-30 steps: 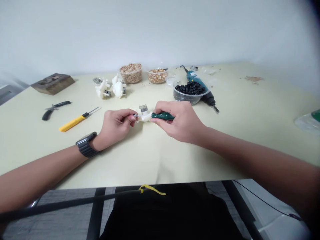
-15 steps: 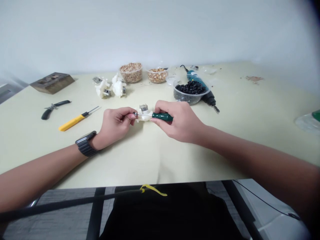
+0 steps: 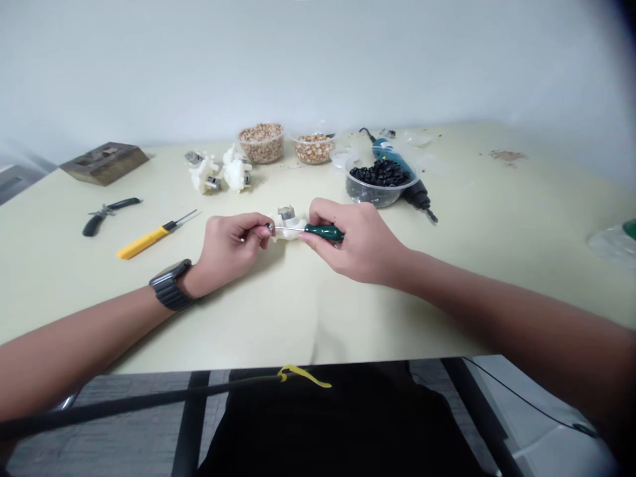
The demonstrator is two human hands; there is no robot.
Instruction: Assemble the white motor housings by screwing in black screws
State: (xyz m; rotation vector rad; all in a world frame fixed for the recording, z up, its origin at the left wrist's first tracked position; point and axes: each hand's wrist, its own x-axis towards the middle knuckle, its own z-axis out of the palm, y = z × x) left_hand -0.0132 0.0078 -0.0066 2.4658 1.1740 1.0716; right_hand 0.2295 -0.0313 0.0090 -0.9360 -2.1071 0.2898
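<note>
My right hand (image 3: 365, 240) is wrapped round the dark green handle of a screwdriver (image 3: 322, 231), its thin shaft pointing left. At the shaft's tip my left hand (image 3: 236, 244) pinches a small dark piece, too small to name. Just behind the shaft, on the table, sits a white plastic part with a metal motor (image 3: 285, 213) on top, partly covered by my fingers. Two similar white plastic assemblies (image 3: 237, 173) with metal motors stand farther back on the left.
Left of my hands lie a yellow-handled screwdriver (image 3: 144, 244) and black-handled pliers (image 3: 105, 213), with a brown block (image 3: 105, 163) behind. Tubs of tan pieces (image 3: 261, 149), orange-brown pieces (image 3: 314, 151) and black pieces (image 3: 380, 192) stand at the back, beside a teal power tool (image 3: 420, 193).
Almost nothing differs. Both hands keep their grips, and the green screwdriver has hardly shifted; the whole view has moved very slightly.
</note>
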